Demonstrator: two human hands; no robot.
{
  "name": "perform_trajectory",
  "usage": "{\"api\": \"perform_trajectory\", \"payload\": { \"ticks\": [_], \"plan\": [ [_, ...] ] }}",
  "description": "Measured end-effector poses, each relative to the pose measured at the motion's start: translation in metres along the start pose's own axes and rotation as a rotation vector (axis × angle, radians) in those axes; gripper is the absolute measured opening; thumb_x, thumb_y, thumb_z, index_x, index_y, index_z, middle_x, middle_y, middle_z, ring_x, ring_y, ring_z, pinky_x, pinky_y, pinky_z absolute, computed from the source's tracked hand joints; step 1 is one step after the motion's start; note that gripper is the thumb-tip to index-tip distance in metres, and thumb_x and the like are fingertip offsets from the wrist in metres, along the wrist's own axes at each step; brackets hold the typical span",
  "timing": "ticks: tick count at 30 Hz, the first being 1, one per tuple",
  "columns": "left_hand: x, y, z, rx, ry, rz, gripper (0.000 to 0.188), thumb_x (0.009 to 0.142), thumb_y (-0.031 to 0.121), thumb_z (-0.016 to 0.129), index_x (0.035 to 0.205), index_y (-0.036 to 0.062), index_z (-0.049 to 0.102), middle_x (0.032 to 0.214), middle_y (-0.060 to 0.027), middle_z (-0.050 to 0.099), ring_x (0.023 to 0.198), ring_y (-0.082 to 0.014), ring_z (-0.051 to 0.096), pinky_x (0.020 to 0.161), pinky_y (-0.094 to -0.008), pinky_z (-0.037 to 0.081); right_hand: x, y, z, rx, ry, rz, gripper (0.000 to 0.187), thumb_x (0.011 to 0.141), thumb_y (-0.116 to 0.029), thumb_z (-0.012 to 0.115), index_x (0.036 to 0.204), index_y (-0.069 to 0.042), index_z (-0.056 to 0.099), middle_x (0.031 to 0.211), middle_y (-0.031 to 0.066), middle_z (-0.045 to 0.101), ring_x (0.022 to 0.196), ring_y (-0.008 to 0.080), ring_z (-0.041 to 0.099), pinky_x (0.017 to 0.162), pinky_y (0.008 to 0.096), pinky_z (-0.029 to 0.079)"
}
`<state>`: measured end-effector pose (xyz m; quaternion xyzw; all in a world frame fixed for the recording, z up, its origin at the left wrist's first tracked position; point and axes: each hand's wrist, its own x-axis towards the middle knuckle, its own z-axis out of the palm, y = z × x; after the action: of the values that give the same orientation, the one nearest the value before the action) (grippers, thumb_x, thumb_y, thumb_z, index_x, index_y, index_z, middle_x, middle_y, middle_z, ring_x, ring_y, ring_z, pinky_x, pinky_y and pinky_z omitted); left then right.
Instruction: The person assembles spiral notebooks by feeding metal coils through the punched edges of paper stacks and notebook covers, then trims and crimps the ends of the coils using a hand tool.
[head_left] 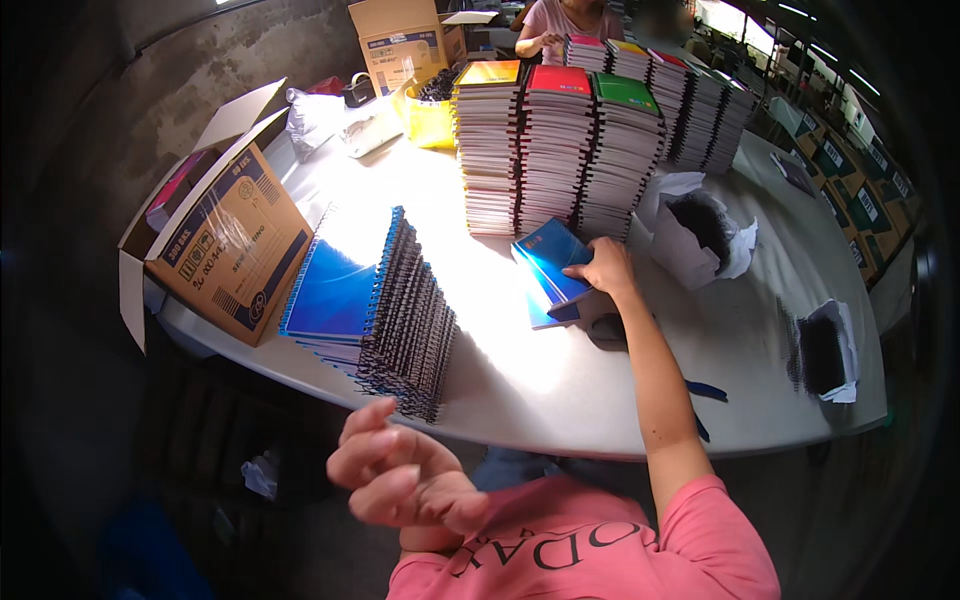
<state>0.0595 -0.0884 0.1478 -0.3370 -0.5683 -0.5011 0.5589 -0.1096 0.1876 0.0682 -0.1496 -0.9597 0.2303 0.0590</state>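
My right hand (605, 268) reaches across the table and grips the near right edge of a blue notebook (550, 245), its thumb on the cover. More blue covers show under that notebook, in a small uneven pile. My left hand (408, 472) is raised near my body, fingers loosely curled and apart, with nothing in it. Beyond the left hand stands a tall stack of spiral notebooks (335, 280) with blue covers and black coils along its right side. Behind my right hand rise stacks of bound notebooks (555, 150) topped with yellow, red and green covers.
An open cardboard box (235, 240) stands at the left. White paper wraps (695, 235) holding black coils lie to the right, another paper wrap (840, 350) nearer the edge. A blue-handled tool (707, 390) lies beside my forearm. A person (565, 25) is at the far side.
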Motion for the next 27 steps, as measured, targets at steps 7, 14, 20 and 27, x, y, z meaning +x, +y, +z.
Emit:
{"api": "perform_trajectory", "payload": {
  "ticks": [7,14,20,27],
  "plan": [
    [-0.034,-0.035,0.070,0.006,-0.469,-0.638,0.042,0.078,0.017,0.071,0.115,0.0047,0.055,0.115,-0.0153,0.052,0.111,-0.0282,0.051,0.090,-0.0415,0.044,0.021,0.022,0.006,0.205,-0.016,0.048,0.070,0.052,-0.028,0.088,0.107,0.005,0.061,0.105,0.0216,0.064,0.097,0.0309,0.063,0.084,0.0345,0.049],
    [-0.071,-0.051,0.097,0.466,-0.674,-0.368,0.064,0.077,0.024,0.072,0.133,0.0095,0.044,0.136,-0.0157,0.042,0.128,-0.0349,0.039,0.099,-0.0467,0.036,-0.052,-0.017,-0.023,0.379,0.286,-0.209,0.034,0.070,-0.006,0.074,0.093,-0.007,0.048,0.080,0.0185,0.065,0.080,0.0385,0.064,0.070,0.0445,0.050],
    [-0.102,-0.019,0.121,0.489,-1.046,-0.346,0.041,0.088,0.021,0.055,0.129,0.0212,0.049,0.126,-0.0041,0.049,0.133,-0.0291,0.030,0.094,-0.0695,0.018,-0.151,0.036,-0.021,0.215,-0.101,-0.419,0.048,0.071,-0.008,0.070,0.114,-0.008,0.049,0.105,0.0177,0.061,0.098,0.0379,0.059,0.084,0.0448,0.048],
    [-0.119,-0.028,0.122,0.340,-1.053,-0.323,0.028,0.082,0.019,0.062,0.107,0.0078,0.056,0.106,-0.0165,0.051,0.113,-0.0359,0.040,0.093,-0.0557,0.030,-0.130,0.219,-0.126,-0.047,0.558,0.119,0.056,0.075,-0.024,0.074,0.124,-0.008,0.051,0.119,0.0149,0.054,0.111,0.0309,0.051,0.091,0.0389,0.043]
  ]
}}
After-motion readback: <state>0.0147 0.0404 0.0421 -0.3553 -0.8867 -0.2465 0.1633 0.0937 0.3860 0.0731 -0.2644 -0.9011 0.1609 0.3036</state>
